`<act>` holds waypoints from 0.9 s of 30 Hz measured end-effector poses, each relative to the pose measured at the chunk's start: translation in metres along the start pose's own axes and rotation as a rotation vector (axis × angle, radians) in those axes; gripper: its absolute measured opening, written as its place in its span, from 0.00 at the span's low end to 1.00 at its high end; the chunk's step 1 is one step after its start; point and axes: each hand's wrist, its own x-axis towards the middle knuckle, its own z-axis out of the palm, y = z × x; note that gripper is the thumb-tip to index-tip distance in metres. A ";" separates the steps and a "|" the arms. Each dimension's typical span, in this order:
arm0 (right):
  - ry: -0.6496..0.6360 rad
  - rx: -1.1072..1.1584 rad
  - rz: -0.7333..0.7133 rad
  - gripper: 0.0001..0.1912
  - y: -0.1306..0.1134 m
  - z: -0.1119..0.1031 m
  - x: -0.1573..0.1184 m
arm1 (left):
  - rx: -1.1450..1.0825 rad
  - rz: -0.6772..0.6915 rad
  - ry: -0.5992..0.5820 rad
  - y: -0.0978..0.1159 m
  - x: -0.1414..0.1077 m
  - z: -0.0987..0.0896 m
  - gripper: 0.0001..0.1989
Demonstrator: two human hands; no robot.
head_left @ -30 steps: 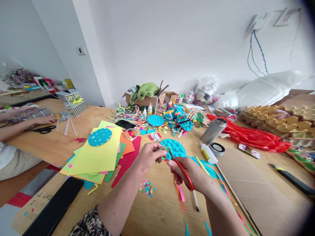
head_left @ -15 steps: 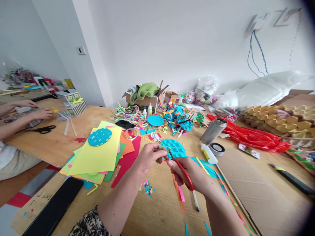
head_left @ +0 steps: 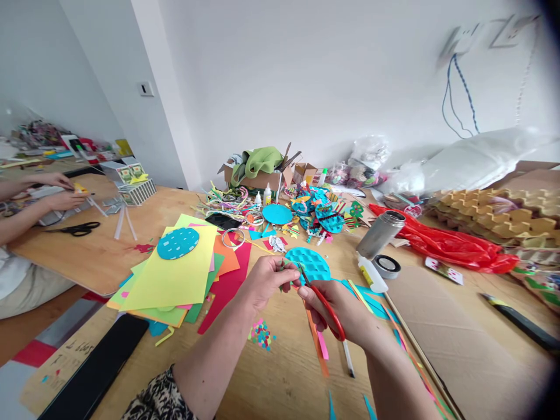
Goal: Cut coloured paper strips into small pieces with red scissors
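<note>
Fingers wrapped through red-handled scissors (head_left: 328, 312), my right hand (head_left: 339, 306) keeps the blades pointed up and left toward my other hand. My left hand (head_left: 269, 280) is closed in a pinch on a small piece of green paper (head_left: 282, 265), mostly hidden by the fingers. The scissor tips are right beside the left fingertips. Just behind both hands lies a blue disc with raised bumps (head_left: 308, 262). On the table below the left hand is a small heap of coloured paper dots (head_left: 262, 336). Orange and pink strips (head_left: 322, 345) lie under the right hand.
Left are stacked coloured sheets (head_left: 175, 280) with a spotted blue disc (head_left: 177, 243) and a black phone-like slab (head_left: 96, 367). Right are a glue bottle (head_left: 371, 274), metal flask (head_left: 381, 234), cardboard (head_left: 455, 338) and a cutter knife (head_left: 520, 321). A co-worker's hands (head_left: 63, 192) are far left.
My hands stay almost in place; less green paper shows at the left fingertips, and the scissor blades look closer together. The co-worker's hands have shifted left, holding a yellow item.
</note>
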 end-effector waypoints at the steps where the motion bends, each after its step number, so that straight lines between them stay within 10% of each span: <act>1: -0.001 -0.001 -0.006 0.25 0.000 0.000 0.000 | 0.002 -0.005 -0.002 0.000 0.000 0.000 0.07; 27: -0.032 -0.017 0.001 0.26 0.002 0.000 -0.002 | 0.007 -0.066 -0.003 0.007 -0.003 -0.002 0.08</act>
